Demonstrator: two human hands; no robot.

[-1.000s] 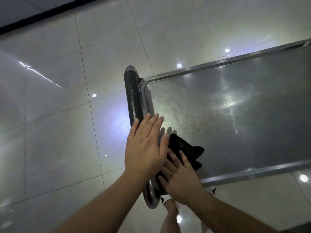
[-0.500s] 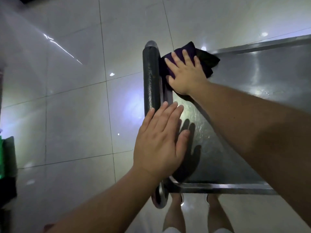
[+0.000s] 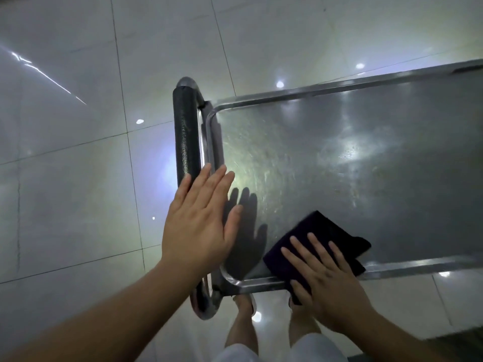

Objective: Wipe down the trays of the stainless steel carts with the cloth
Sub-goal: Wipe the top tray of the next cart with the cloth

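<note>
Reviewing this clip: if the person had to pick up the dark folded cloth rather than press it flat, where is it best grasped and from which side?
Probably the free far corner of the dark folded cloth, approached from above, over the steel tray. That corner lies flat and uncovered beyond the right hand, whose straight fingers press the near part, which drapes over the tray's near rim.

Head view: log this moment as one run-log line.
left hand: flat on cart handle | right hand: pressing dark cloth | spot: tray near rim | phase: wiping
</note>
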